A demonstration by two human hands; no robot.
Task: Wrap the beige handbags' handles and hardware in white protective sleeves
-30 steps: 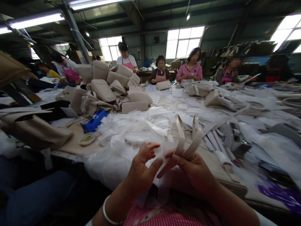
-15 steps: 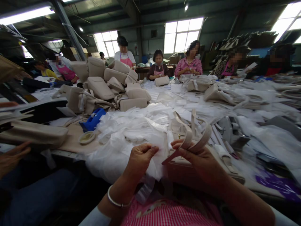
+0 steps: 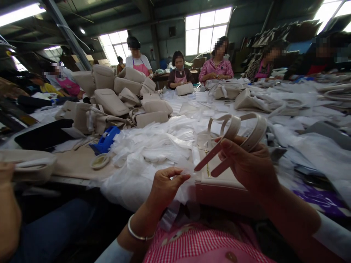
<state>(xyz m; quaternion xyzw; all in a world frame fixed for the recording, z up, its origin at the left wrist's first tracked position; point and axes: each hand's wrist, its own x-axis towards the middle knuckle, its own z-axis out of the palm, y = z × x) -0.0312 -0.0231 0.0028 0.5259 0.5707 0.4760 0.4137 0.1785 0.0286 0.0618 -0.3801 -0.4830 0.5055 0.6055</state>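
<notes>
My right hand (image 3: 249,160) is closed around beige handbag straps (image 3: 233,128), which loop up over the fingers. Two flat strap ends point down and left from the grip. Under them a beige handbag (image 3: 219,190) lies at the table edge, a small gold-coloured chain (image 3: 207,164) on its top. To the left, my left hand (image 3: 168,182) has thumb and forefinger pinched together on a bit of translucent plastic film (image 3: 189,170). The film blends into the white sheets behind it. The pinching fingertips are close to the strap ends but apart from them.
White plastic sheets (image 3: 153,146) are heaped ahead. Beside them are a blue tape dispenser (image 3: 105,140) and a tape roll (image 3: 100,161). Beige bags (image 3: 109,100) pile up at the left back. A co-worker's arm (image 3: 9,208) reaches in at left; other people work across the table.
My right hand has lifted and moved right with the straps, so their ends now show clearly. My left hand remains pinched, slightly lower. At left, the co-worker's hand and bag have shifted.
</notes>
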